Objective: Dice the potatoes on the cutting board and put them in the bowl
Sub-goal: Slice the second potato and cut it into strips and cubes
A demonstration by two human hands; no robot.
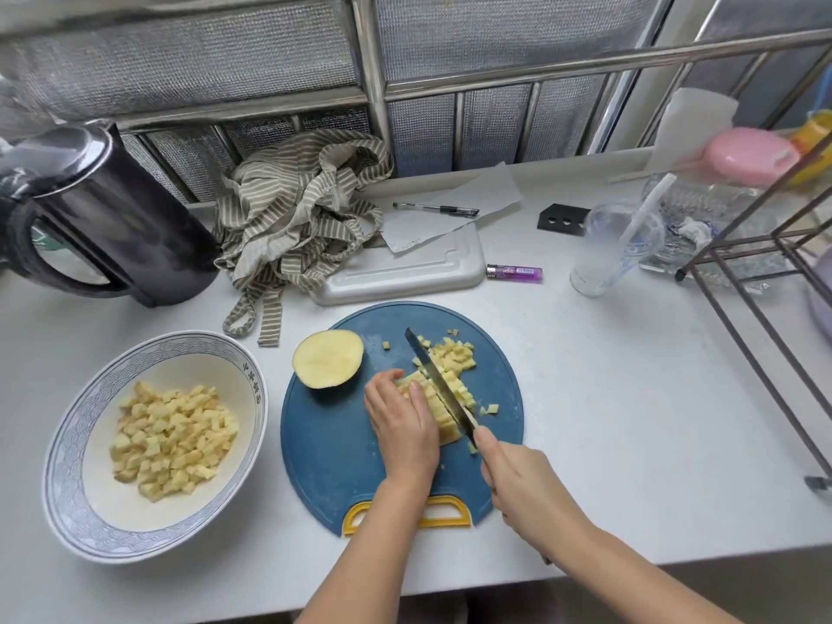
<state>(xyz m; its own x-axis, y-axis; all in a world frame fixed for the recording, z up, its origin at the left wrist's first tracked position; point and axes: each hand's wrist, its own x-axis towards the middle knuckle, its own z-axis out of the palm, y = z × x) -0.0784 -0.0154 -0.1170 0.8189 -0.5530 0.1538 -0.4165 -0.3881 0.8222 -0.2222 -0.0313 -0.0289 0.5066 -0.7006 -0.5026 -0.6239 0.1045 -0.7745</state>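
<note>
A round blue cutting board (pixel 333 452) with a yellow handle lies on the white counter. A halved potato (pixel 327 358) rests cut face up at its upper left. My left hand (pixel 403 427) holds down a bundle of potato strips (pixel 443 412) with curled fingers. My right hand (pixel 517 475) grips the handle of a knife (pixel 439 385), whose blade sits across the strips. Diced cubes (pixel 454 355) lie beyond the blade. To the left stands a blue-patterned white bowl (pixel 90 407) holding several potato cubes.
A black kettle (pixel 103 218) stands at the back left beside a striped cloth (pixel 297 218). Behind the board lie a white tray (pixel 405 277), paper with a pen (pixel 436 209), and a purple lighter (pixel 515 273). A plastic cup (pixel 608 249) and a metal rack (pixel 765 272) stand at the right.
</note>
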